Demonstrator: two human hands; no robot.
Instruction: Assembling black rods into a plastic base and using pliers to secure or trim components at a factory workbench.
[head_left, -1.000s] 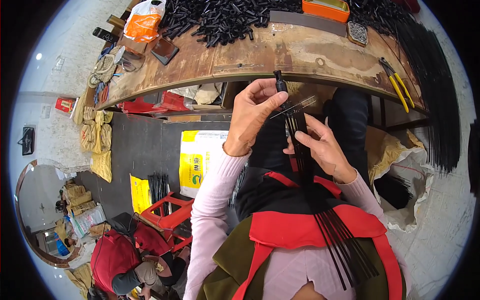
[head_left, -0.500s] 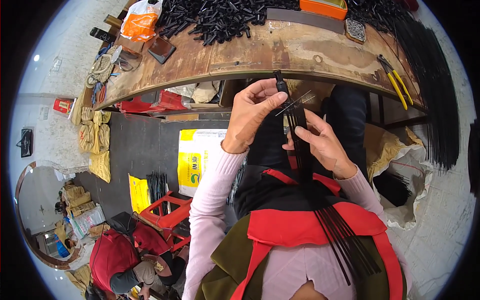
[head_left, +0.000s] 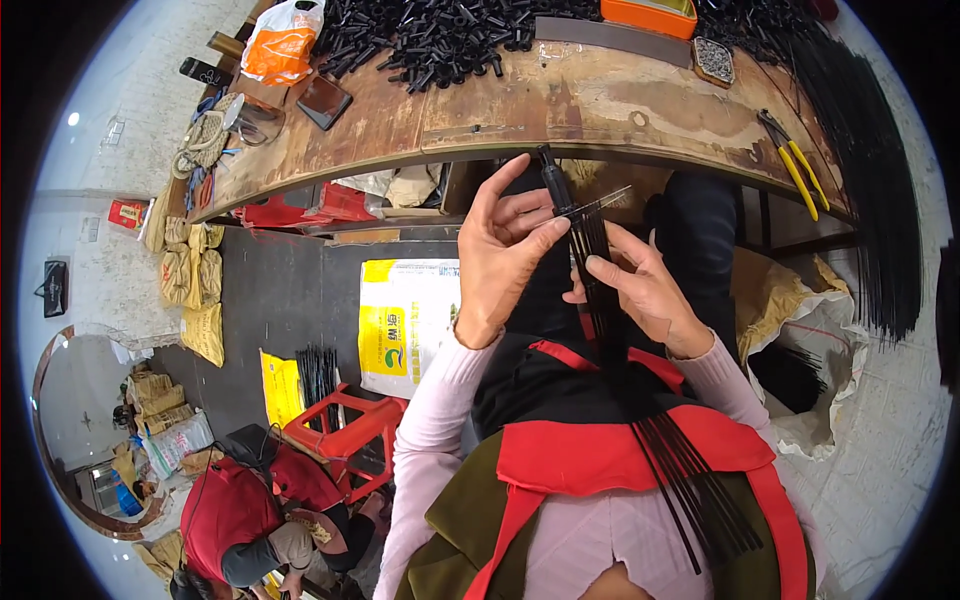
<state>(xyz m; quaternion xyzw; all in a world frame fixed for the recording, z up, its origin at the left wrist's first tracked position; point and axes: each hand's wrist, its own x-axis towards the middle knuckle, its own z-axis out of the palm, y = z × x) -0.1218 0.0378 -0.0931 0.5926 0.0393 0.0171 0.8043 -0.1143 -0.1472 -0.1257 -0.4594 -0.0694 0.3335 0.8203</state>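
Above my lap slants a bundle of thin black rods [head_left: 592, 245], topped by a black tubular fitting [head_left: 555, 182]. Its lower ends fan out over my red and black apron [head_left: 640, 440]. Several thin silvery wires [head_left: 608, 200] cross the rods just below the fitting. My left hand [head_left: 510, 245] pinches at the wires' left end with thumb and fingers beside the rods, its index finger raised; the exact contact is partly hidden. With thumb and fingers closed round the bundle lower down, my right hand [head_left: 640, 285] holds it; some of those fingers are behind the rods.
The wooden bench [head_left: 400, 130] carries a heap of black tubular fittings [head_left: 440, 45], a tin of small metal pieces [head_left: 713, 62], yellow-handled pliers [head_left: 792, 165] and a phone [head_left: 324, 101]. Long black rods [head_left: 885, 180] hang at right. A red stool [head_left: 345, 435] and a person [head_left: 235, 510] are lower left.
My left thumb has slid down from the fitting to the wires, and the index finger has lifted away. The fitting leans slightly further left. My right hand has barely moved.
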